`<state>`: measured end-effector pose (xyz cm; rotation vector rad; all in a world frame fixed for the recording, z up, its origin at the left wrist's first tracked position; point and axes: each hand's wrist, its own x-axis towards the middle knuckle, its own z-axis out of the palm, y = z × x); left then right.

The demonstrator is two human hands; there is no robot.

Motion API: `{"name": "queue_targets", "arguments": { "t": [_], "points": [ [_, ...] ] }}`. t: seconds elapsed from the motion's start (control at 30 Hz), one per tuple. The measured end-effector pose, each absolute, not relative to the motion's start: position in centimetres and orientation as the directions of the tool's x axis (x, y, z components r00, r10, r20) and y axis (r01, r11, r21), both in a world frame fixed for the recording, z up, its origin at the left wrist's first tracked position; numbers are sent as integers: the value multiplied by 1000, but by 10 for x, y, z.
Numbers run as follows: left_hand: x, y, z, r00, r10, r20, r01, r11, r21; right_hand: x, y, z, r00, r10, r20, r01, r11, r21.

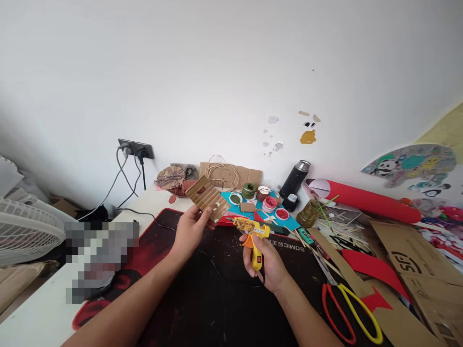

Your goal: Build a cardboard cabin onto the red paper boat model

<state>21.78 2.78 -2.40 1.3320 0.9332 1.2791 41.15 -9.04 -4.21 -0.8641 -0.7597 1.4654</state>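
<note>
My left hand [190,226] is closed on a piece of brown corrugated cardboard [207,195], tilted up over the back of the desk mat. The cardboard has a dark patch near its upper end and a pale green mark by my fingers. In my right hand [267,260] is a yellow glue gun [257,241] with an orange trigger. Its nozzle points left toward the cardboard, and brown residue cakes its front. A small gap separates nozzle and cardboard. Both are held above the black mat [217,308].
Paint jars [269,204] stand on blue card behind my hands. A black thermos [295,178] is near the wall. Scissors [349,308] with red and yellow handles lie right, beside cardboard sheets [408,255]. A fan [31,231] is at far left; a cable [217,270] crosses the mat.
</note>
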Motion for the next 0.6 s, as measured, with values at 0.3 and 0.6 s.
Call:
{"name": "queue_targets", "arguments": {
  "t": [0.3,0.6],
  "points": [
    [214,32,-22,72,978,197,-138,-186,973,411,-89,-38,117,991,-59,-444,-1,-896],
    [218,22,-21,101,965,242,-3,-242,970,403,-93,-45,96,994,-54,-172,-37,-984]
  ]
}}
